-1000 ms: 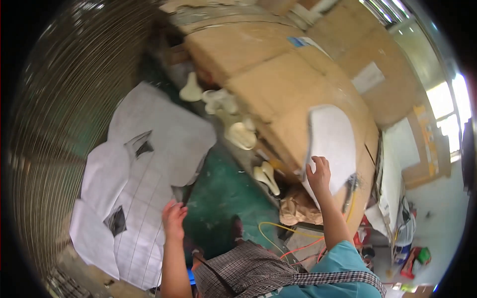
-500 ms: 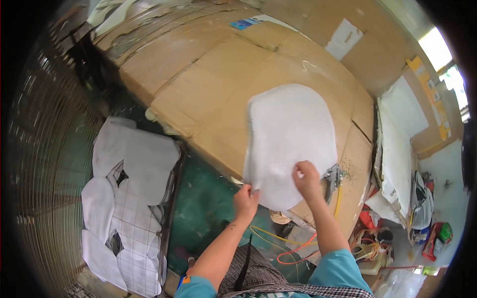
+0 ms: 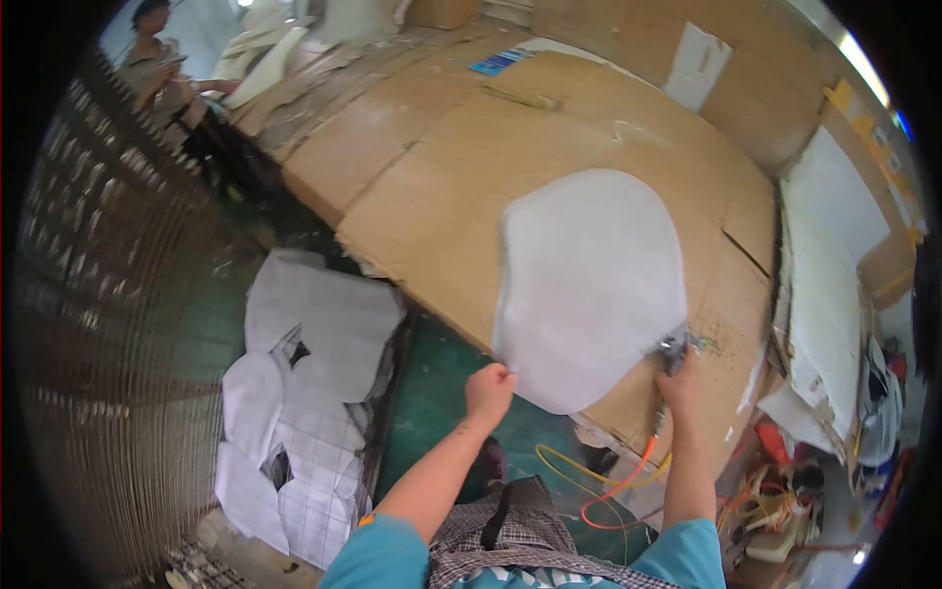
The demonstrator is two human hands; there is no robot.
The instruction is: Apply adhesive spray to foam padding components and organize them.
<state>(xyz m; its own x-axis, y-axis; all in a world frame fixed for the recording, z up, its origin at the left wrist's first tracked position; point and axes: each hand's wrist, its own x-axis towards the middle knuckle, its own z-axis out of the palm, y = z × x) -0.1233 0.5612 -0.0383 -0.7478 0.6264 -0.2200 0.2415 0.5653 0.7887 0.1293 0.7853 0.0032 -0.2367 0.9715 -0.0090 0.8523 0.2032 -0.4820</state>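
**On the cardboard bench: foam piece pinned, tool at its edge**

Across the big cardboard-covered bench I have a rounded white foam sheet lying flat, its narrow end hanging toward me over the near edge. Flat on the board seems to keep it steady while I work the rim.

Left of the bench, down on the green floor, sits a pile of white cut-out offcuts, some with a grid pattern, likely dropped there to stay out of the way. More white sheets are stacked at the right side of the bench.

My left hand pinches the sheet's lower left edge, fingers closed on it, probably to stop it sliding. My right hand is wrapped around a small metal tool touching the sheet's lower right edge; an orange hose runs from it down past my arm. Another person stands far off, top left.
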